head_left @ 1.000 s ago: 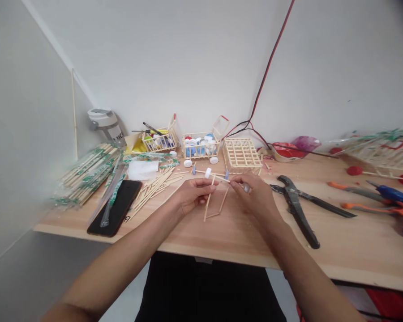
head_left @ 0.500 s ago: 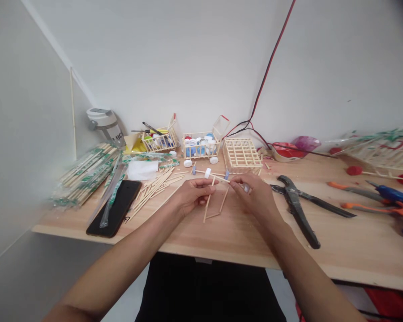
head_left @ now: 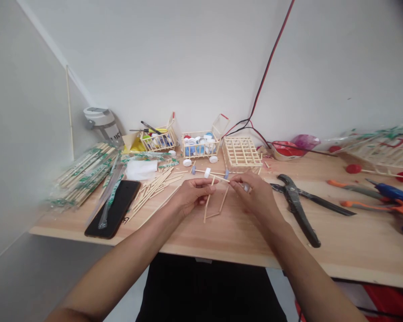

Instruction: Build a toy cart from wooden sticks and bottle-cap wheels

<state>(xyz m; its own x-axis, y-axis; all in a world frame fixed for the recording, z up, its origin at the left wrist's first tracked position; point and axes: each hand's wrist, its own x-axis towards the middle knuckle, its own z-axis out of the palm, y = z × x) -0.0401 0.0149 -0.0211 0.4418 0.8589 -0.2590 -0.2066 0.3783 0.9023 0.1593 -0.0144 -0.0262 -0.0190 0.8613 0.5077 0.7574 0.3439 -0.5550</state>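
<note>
Both my hands hover over the middle of a wooden table point(head_left: 242, 237) and hold a small frame of thin wooden sticks point(head_left: 216, 201). My left hand point(head_left: 193, 194) pinches the frame's upper left end between thumb and fingers. My right hand point(head_left: 257, 193) pinches the upper right end, fingers curled closed. The frame's lower part hangs toward the tabletop between my hands. A stick axle with a white wheel point(head_left: 207, 172) lies just behind the frame.
Black pliers point(head_left: 297, 208) lie to the right, with orange-handled cutters point(head_left: 356, 192) and a blue glue gun point(head_left: 398, 199) beyond. A black phone point(head_left: 116, 208), loose sticks point(head_left: 152, 188) and wrapped chopsticks point(head_left: 83, 174) lie left. Stick baskets point(head_left: 242, 152) and a grey bottle point(head_left: 102, 123) stand at the back.
My hands and the stick frame stay almost still. The view has shifted slightly, so the things on the table sit a little further left.
</note>
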